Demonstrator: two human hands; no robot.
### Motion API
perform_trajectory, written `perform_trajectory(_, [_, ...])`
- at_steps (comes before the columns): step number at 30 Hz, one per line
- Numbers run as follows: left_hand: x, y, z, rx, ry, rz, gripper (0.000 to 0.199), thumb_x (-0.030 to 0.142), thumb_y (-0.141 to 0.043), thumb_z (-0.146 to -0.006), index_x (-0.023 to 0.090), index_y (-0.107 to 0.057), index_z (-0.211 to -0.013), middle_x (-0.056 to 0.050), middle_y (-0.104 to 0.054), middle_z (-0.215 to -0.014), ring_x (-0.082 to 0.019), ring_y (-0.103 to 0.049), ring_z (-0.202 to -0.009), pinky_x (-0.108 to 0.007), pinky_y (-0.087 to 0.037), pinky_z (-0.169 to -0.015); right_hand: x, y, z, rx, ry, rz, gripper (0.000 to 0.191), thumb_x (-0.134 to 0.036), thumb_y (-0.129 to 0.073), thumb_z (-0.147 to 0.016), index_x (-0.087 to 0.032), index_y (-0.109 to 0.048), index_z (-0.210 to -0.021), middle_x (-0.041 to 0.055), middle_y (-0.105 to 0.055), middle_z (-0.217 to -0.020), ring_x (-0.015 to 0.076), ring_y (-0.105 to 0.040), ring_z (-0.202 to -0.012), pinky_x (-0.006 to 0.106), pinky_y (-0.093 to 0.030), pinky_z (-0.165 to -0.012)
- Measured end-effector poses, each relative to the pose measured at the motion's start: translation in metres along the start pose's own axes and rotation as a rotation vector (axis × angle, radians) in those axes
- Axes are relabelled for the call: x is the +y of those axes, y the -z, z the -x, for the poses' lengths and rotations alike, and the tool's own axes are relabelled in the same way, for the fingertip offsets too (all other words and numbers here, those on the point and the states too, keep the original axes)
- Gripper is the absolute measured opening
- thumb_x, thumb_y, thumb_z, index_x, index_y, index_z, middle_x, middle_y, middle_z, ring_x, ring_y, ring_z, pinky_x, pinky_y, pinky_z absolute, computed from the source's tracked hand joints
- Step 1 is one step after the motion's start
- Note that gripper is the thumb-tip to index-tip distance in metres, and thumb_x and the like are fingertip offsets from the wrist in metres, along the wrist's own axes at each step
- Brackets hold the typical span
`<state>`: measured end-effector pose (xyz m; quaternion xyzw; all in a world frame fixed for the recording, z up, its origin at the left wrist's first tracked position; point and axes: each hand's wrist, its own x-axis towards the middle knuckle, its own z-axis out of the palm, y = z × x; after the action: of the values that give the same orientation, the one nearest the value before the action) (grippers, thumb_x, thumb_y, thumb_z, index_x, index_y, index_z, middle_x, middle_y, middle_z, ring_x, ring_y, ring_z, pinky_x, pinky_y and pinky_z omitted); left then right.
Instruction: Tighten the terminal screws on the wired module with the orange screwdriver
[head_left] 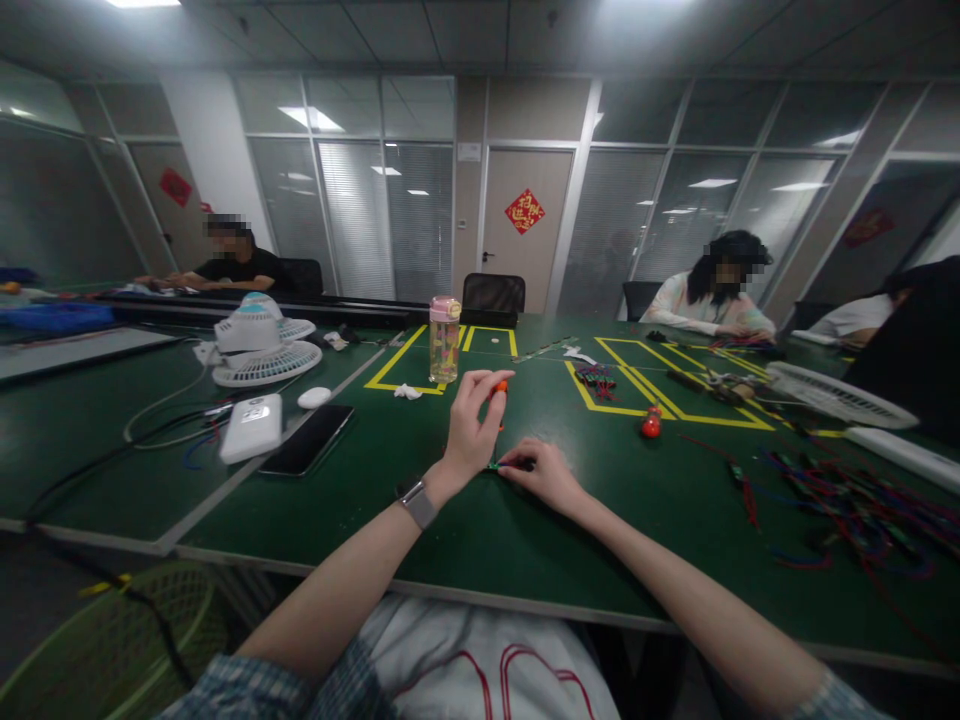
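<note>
My left hand (472, 428) is raised above the table, its fingers closed around the orange handle of a screwdriver (501, 386). The screwdriver stands upright, and its thin shaft runs down toward a small green circuit board (492, 466) on the table. Whether the tip touches the board is too small to tell. Low on the tabletop, my right hand (551, 476) pinches the board's right side, where dark and coloured wires meet it. My fingers hide part of the board and the wires.
A pile of wired boards (847, 510) lies at right. Beyond my hands stand a pink-lidded bottle (445, 345) and a red bulb-shaped object (652, 424). On the left are a phone (309, 440), a white power bank (253, 428) and a white fan (259, 345). Several people sit around.
</note>
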<state>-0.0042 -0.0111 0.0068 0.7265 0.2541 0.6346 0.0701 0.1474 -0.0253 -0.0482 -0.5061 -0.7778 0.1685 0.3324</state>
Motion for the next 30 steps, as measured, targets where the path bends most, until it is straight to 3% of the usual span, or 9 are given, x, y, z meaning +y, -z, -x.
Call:
perform_trajectory(3, [-0.0011,0.0000,0.0005,-0.021,0.021,0.044,0.030,0.017,-0.034,-0.095,0.021,-0.056,-0.116,-0.006,-0.058,-0.109,-0.016,-0.055,-0.101,-0.032,-0.044,-0.089,-0.0004,0.0005,-0.0001,0.000,0.002,0.005,0.012,-0.021,-0.067,-0.074,-0.016,-0.075,-0.082,0.0051,-0.065,-0.075,0.0160,-0.058,-0.071,0.026,-0.043,-0.066])
perform_trajectory(6, [-0.0014,-0.0008,0.0003,-0.006,0.037,0.034,0.028,0.017,-0.039,-0.093,0.020,-0.055,-0.115,-0.006,-0.060,-0.104,-0.015,-0.057,-0.094,-0.030,-0.046,-0.083,-0.0008,0.0009,0.0002,-0.002,-0.006,0.005,0.012,-0.021,-0.067,-0.074,-0.016,-0.075,-0.081,0.0050,-0.065,-0.076,0.0160,-0.058,-0.071,0.026,-0.043,-0.066])
perform_trajectory(14, [-0.0006,0.0005,-0.0015,0.095,-0.008,-0.079,0.010,0.017,-0.056,-0.084,0.019,-0.062,-0.091,-0.002,-0.048,-0.084,-0.014,-0.050,-0.080,-0.028,-0.044,-0.076,0.0008,0.0000,-0.0002,0.001,0.002,0.009,0.012,-0.021,-0.067,-0.074,-0.016,-0.075,-0.081,0.0048,-0.065,-0.074,0.0154,-0.057,-0.069,0.026,-0.042,-0.064])
perform_trajectory(21, [-0.0018,0.0011,-0.0002,0.025,0.003,-0.001,0.029,0.017,-0.036,-0.094,0.021,-0.057,-0.113,-0.006,-0.055,-0.102,-0.015,-0.054,-0.095,-0.030,-0.044,-0.085,0.0029,-0.0013,-0.0009,0.001,0.011,0.015,0.011,-0.021,-0.068,-0.074,-0.016,-0.075,-0.081,0.0050,-0.066,-0.075,0.0155,-0.058,-0.070,0.025,-0.043,-0.065])
perform_trajectory(27, [0.0001,0.0000,-0.0013,0.087,-0.002,-0.074,0.017,0.022,-0.057,-0.086,0.020,-0.061,-0.102,-0.002,-0.053,-0.087,-0.014,-0.051,-0.082,-0.028,-0.044,-0.078,0.0007,-0.0001,0.0002,0.004,-0.008,0.019,0.011,-0.021,-0.068,-0.074,-0.017,-0.075,-0.081,0.0049,-0.066,-0.076,0.0159,-0.058,-0.072,0.026,-0.043,-0.067])
perform_trajectory(30, [0.0010,0.0011,-0.0008,0.069,-0.003,-0.078,0.015,0.025,-0.058,-0.086,0.020,-0.063,-0.099,-0.002,-0.049,-0.086,-0.014,-0.051,-0.083,-0.027,-0.044,-0.078,0.0010,-0.0002,0.0001,-0.002,-0.005,0.018,0.011,-0.021,-0.068,-0.074,-0.016,-0.075,-0.081,0.0049,-0.066,-0.076,0.0157,-0.057,-0.071,0.025,-0.043,-0.066])
